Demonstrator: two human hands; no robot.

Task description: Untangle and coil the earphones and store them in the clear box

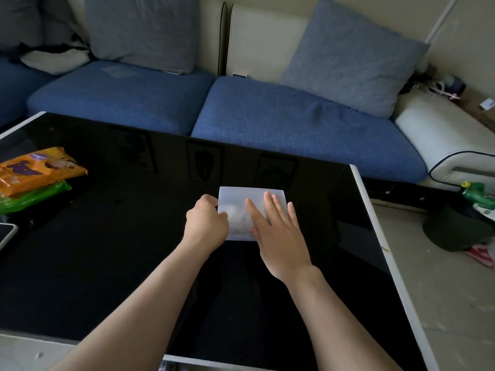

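Clear box point(241, 195) lying flat, lid on, on the glossy black table point(107, 250), right of centre and nearer the far edge than the near one, with two bare hands on it. Left hand point(207, 223) at the box's left side, knuckles up, fingers curled round that edge in a grip. Right hand point(278, 234) laid flat on top, fingers straight and slightly spread, palm over the near right part of the lid, pressing rather than grasping. Pale mass point(237, 214) showing dimly through the cloudy lid between the two hands, too blurred to make out as earphones. Both forearms bare, reaching in from the near edge of the table.

Far left on the table, an orange packet point(34, 170) resting on a green packet point(32, 195), well apart from the box. Just near of them, at the left margin, a flat white-edged device point(6, 234), mostly cut off by the frame. Beyond the table's far edge, a blue sofa point(294, 124) with grey-blue pillows point(353, 57) propped against a cream back. On the floor to the right of the table, a green toy point(479, 194) beside a dark rounded container point(452, 228).
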